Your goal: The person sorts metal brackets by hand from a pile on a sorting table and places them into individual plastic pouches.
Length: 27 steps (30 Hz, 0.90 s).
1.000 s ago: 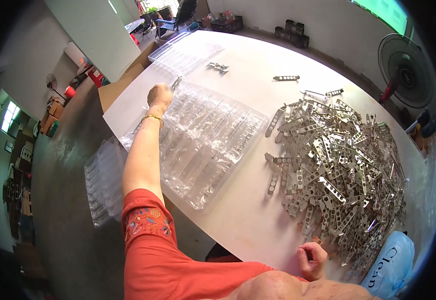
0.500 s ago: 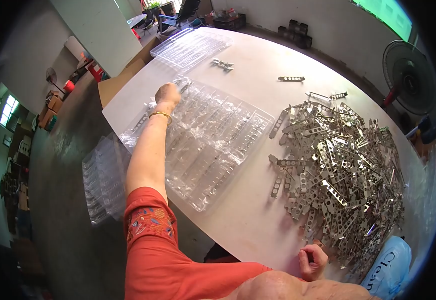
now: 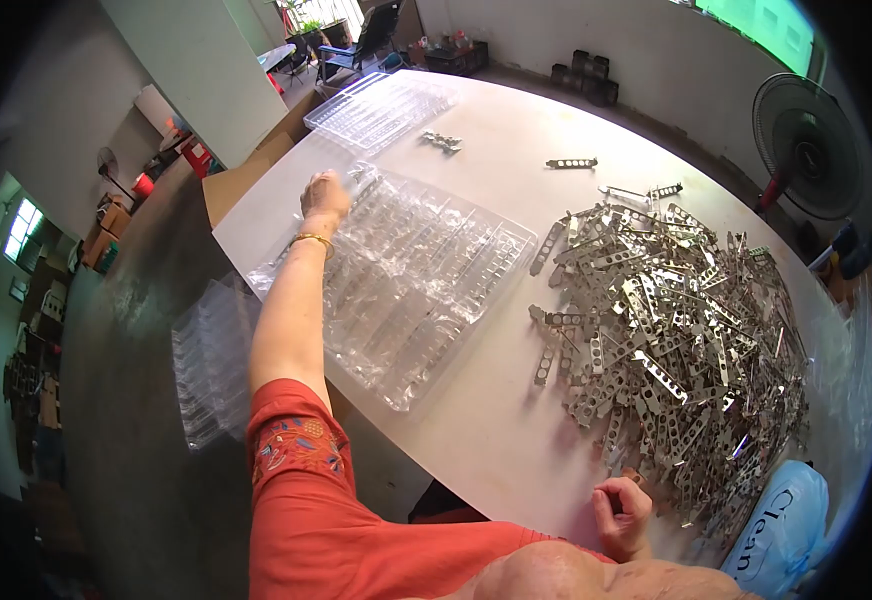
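My left hand (image 3: 324, 195), with a gold bangle on its wrist, is closed at the far left edge of a clear plastic tray (image 3: 421, 375). Its fingers point away from me, and whatever is inside them is hidden. Crinkled clear film (image 3: 396, 265) lies over the tray, whose rows of slots show through. My right hand (image 3: 624, 510) rests curled at the near table edge, thumb against the fingers; any held thing is out of sight. Just beyond it spreads a big heap of perforated metal brackets (image 3: 666, 350).
More clear trays (image 3: 381, 110) lie at the far table end, near a few small metal pieces (image 3: 441, 142). A single bracket (image 3: 571, 163) sits apart. Other trays (image 3: 206, 360) are left of the table. A blue bag (image 3: 781, 520) and a fan (image 3: 809, 150) are at right.
My left hand has shifted slightly left along the tray's far edge and turned a little. The whole view has tilted slightly. My right hand stays curled in the same spot.
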### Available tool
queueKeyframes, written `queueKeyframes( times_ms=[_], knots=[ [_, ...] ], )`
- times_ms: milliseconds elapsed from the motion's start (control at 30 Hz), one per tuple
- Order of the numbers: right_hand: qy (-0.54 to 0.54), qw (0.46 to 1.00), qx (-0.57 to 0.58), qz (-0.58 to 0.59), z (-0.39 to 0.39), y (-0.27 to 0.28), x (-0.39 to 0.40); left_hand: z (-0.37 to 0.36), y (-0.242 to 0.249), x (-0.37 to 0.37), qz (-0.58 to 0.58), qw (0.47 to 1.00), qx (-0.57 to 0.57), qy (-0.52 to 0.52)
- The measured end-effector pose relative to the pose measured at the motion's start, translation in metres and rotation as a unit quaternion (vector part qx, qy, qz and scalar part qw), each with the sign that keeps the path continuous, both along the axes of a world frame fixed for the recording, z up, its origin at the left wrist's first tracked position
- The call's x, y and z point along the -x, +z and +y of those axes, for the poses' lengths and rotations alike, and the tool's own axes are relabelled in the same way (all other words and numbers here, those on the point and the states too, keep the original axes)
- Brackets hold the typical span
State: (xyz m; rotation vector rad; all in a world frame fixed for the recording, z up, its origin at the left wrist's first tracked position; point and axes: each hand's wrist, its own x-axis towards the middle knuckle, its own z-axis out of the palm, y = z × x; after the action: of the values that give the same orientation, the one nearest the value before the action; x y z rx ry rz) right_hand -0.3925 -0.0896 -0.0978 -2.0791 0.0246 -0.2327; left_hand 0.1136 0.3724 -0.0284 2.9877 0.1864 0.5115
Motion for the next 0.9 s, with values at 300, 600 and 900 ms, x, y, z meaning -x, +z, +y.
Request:
queueKeyframes(
  times_ms=[300,600,900],
  knots=[
    [0.095,0.992,0.052,-0.069,0.005,0.005,-0.008,-0.075,0.031,0.031,-0.228,0.966,0.038,-0.113],
    [0.236,0.928,0.247,-0.146,0.016,0.022,-0.010,-0.307,0.067,0.194,-0.295,0.805,0.092,-0.507],
    [0.339,0.927,0.136,-0.081,0.003,-0.030,0.006,-0.442,-0.010,0.457,-0.001,0.486,0.200,-0.851]
  ],
)
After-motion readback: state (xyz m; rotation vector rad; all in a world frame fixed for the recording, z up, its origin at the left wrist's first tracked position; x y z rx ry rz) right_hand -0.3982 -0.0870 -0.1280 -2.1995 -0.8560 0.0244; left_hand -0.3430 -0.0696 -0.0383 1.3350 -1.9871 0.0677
